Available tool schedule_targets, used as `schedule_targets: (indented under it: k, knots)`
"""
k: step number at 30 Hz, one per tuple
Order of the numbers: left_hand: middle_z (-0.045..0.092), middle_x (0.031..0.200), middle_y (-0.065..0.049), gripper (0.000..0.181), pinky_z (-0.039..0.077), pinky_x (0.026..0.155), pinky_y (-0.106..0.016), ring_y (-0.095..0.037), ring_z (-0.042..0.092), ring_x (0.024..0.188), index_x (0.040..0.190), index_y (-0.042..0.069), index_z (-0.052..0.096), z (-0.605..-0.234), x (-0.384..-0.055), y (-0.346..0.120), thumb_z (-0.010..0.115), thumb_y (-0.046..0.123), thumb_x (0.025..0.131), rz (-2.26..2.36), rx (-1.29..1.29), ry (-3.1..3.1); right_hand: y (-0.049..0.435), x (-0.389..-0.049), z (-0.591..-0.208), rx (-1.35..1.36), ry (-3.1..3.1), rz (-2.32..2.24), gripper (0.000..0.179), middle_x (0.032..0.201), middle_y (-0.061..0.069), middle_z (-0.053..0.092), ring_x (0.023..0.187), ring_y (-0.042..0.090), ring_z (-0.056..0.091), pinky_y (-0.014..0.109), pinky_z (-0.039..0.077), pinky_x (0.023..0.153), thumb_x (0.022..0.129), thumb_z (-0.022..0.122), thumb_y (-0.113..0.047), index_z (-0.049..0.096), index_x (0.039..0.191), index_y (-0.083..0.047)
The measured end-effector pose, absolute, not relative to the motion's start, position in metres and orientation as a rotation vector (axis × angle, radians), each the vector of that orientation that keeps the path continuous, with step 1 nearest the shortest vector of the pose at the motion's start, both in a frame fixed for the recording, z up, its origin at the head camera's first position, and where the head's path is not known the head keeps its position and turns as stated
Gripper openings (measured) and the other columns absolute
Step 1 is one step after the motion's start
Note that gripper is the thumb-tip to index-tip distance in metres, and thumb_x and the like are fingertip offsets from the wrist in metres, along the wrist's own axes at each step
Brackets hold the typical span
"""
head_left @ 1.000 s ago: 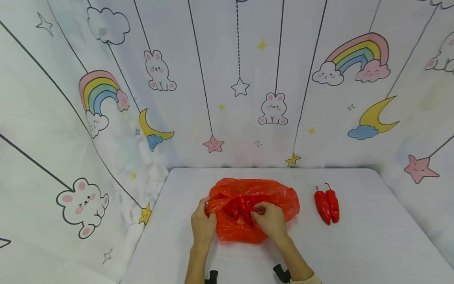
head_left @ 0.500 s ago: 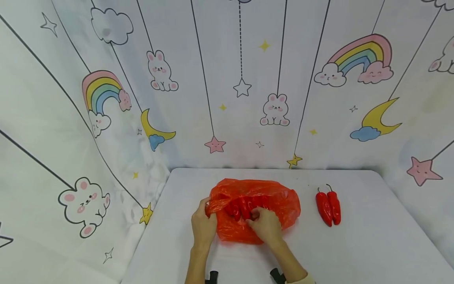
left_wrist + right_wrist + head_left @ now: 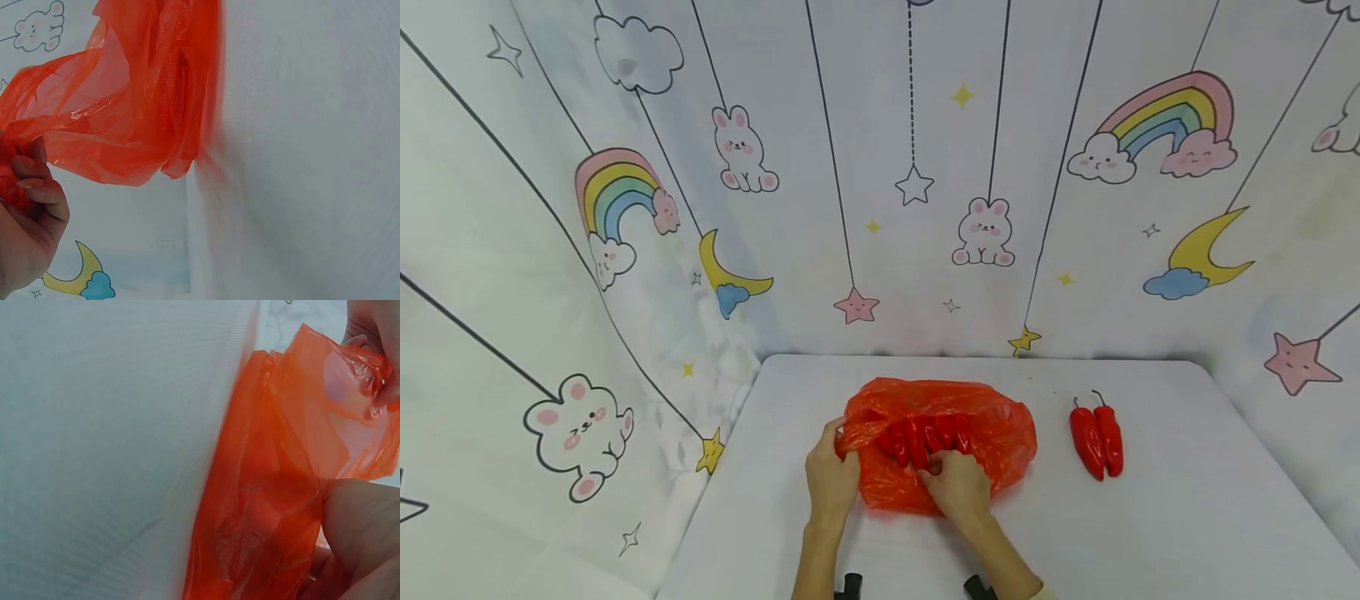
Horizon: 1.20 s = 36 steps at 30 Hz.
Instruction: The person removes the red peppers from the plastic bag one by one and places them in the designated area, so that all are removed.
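Observation:
A thin red plastic bag [image 3: 887, 492] lies on the white table with its mouth toward me. Several long red chili peppers [image 3: 962, 432] show in its opening. My left hand [image 3: 832, 477] grips the bag's gathered left edge; the left wrist view shows curled fingers [image 3: 47, 190] around the crumpled plastic. At the mouth's front, my right hand [image 3: 961, 492] has its thumb and fingers at the lower end of one chili pepper [image 3: 915, 442], apparently pinching it. In the right wrist view the right hand [image 3: 365, 531] reaches into the bag, its fingertips largely hidden.
Two more red chili peppers [image 3: 1097, 440] lie side by side on the table [image 3: 1180, 517], right of the bag. Behind the table hangs a white backdrop [image 3: 820, 242] with cartoon drawings. Black camera mounts [image 3: 850, 586] sit at the wrists.
My right hand has shifted left and toward me along the bag's mouth, uncovering peppers on the right. The pepper near its fingers stands more upright. My left hand keeps its grip.

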<state>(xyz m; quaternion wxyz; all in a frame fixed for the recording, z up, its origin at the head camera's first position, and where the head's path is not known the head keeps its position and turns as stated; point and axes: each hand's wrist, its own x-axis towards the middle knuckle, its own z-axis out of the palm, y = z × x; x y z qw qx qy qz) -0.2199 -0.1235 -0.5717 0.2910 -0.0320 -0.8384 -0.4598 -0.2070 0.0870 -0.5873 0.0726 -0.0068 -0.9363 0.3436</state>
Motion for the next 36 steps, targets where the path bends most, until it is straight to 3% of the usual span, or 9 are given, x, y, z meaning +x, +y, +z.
schedule_targets:
  k: [9,17,21,36]
  knots:
    - [0.059,0.073,0.004,0.037,0.052,0.057,-0.025,-0.01,0.052,0.059,0.123,0.008,0.069,-0.571,-0.219,-0.124,0.064,-0.005,0.089,-1.224,-0.096,-2.228,0.087,-0.21,-0.59,-0.06,-2.853,1.071,0.031,0.083,0.003,0.078,0.062,0.011,0.064,0.036,0.062,0.065,0.082,0.089,-0.029,0.082,0.102,-0.007]
    - [0.059,0.073,0.004,0.036,0.052,0.057,-0.025,-0.01,0.052,0.06,0.122,0.007,0.07,-0.572,-0.22,-0.124,0.064,-0.005,0.089,-1.211,-0.097,-2.223,0.089,-0.21,-0.592,-0.002,-2.834,1.207,0.031,0.074,-0.002,0.073,0.057,0.009,0.057,0.023,0.054,0.056,0.084,0.087,-0.023,0.081,0.106,-0.002]
    - [0.06,0.073,0.004,0.037,0.053,0.059,-0.025,-0.01,0.052,0.061,0.122,0.006,0.069,-0.571,-0.221,-0.123,0.063,-0.005,0.088,-1.193,-0.112,-2.212,0.09,-0.209,-0.592,-0.008,-2.821,1.255,0.031,0.068,-0.005,0.068,0.054,0.01,0.056,0.023,0.053,0.054,0.085,0.086,-0.022,0.081,0.108,-0.002]
    - [0.06,0.073,0.004,0.04,0.051,0.056,-0.025,-0.009,0.052,0.06,0.122,0.007,0.07,-0.572,-0.22,-0.123,0.063,-0.008,0.085,-1.218,-0.099,-2.218,0.093,-0.201,-0.581,-0.042,-2.773,1.315,0.03,0.077,-0.001,0.076,0.059,0.012,0.056,0.024,0.05,0.052,0.086,0.085,-0.023,0.082,0.107,-0.002]
